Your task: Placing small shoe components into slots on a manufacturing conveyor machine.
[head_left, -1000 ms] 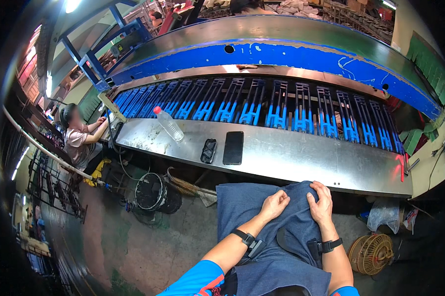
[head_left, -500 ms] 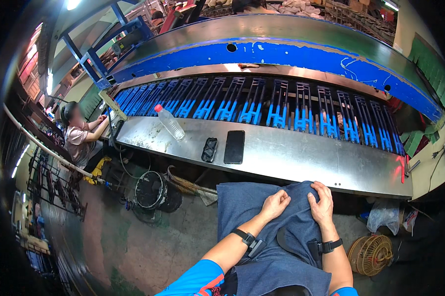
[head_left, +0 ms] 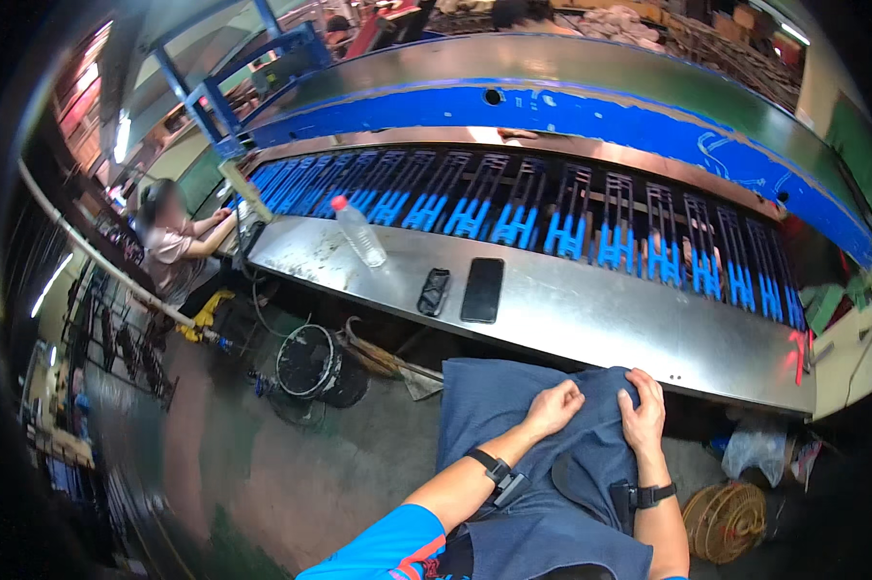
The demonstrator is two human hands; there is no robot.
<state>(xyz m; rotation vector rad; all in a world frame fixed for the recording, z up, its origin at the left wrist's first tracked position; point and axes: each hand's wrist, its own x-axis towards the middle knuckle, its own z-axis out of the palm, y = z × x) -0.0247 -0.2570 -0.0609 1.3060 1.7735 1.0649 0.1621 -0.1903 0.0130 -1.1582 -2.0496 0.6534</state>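
Blue cloth (head_left: 474, 411) lies at the bottom middle of the frame, cut off below. On it, the left hand (head_left: 555, 407) is curled, tips hidden; the right hand (head_left: 644, 416) is bent. I can't tell if either grip pinches cloth.

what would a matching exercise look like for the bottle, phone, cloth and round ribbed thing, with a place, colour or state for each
Column one
1. bottle
2. phone
3. cloth
4. round ribbed thing

Column two
A. dark blue, under the left hand and right hand
B. tan, at the picture's lower right
C. clear, with a red cap
D. black, on the metal ledge

Right pairs: 1-C, 2-D, 3-A, 4-B
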